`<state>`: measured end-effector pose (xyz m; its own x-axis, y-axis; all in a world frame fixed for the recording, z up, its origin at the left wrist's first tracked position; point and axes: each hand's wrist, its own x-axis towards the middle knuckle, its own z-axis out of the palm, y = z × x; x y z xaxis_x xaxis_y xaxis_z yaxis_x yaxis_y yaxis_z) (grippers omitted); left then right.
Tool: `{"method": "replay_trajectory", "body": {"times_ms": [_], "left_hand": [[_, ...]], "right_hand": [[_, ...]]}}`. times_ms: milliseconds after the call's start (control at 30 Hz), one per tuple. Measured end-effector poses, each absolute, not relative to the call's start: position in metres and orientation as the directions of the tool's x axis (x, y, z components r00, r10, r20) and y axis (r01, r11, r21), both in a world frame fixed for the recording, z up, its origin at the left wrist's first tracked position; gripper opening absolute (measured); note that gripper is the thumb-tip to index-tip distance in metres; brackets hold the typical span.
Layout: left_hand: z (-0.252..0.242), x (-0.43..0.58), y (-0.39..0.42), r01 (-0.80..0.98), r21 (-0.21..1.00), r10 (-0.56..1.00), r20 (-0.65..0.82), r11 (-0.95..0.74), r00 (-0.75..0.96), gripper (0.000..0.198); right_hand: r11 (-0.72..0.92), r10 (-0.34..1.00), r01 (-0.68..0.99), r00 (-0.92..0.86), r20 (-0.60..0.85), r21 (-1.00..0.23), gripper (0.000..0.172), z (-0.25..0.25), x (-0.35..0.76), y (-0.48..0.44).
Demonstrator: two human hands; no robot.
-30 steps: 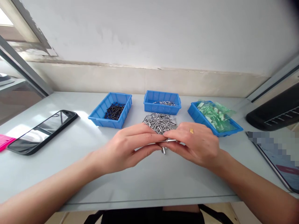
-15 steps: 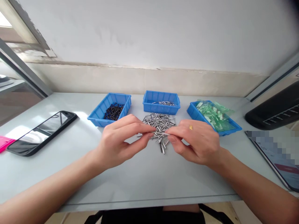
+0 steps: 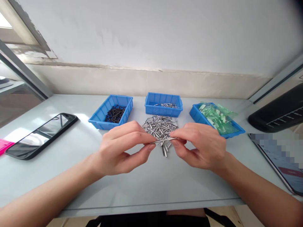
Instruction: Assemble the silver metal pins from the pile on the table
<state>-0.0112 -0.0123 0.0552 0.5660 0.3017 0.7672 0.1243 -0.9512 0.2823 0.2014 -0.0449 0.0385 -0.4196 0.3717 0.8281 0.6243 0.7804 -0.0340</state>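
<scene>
My left hand (image 3: pixel 123 146) and my right hand (image 3: pixel 201 145) meet over the table, each pinching one end of a thin silver pin (image 3: pixel 163 140) held level between them. Right behind the pin lies a loose pile of silver pins (image 3: pixel 161 124) on the white table (image 3: pixel 142 179). Three blue bins stand in a row beyond the pile: the left bin (image 3: pixel 111 112) holds dark screws, the middle bin (image 3: pixel 163 104) holds a few silver pins, the right bin (image 3: pixel 213 118) holds green plastic pieces.
A black phone (image 3: pixel 40 135) lies screen-up at the left, with a pink object (image 3: pixel 3 146) at the far left edge. A dark device (image 3: pixel 279 113) and a tablet (image 3: pixel 281 157) sit at the right. A wall rises behind the bins.
My hands have drawn slightly apart and lifted a little, so the pin between their fingertips now shows clearly. The bins and pile have not moved.
</scene>
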Motion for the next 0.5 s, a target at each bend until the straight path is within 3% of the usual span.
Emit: {"method": "replay_trajectory", "body": {"times_ms": [500], "left_hand": [[0.0567,-0.0107,-0.0131,0.127,0.283,0.306,0.794,-0.951,0.525,0.023]], "right_hand": [[0.766,0.378,0.643,-0.425,0.823,-0.020,0.006,0.0429,0.2018,-0.0456]]}}
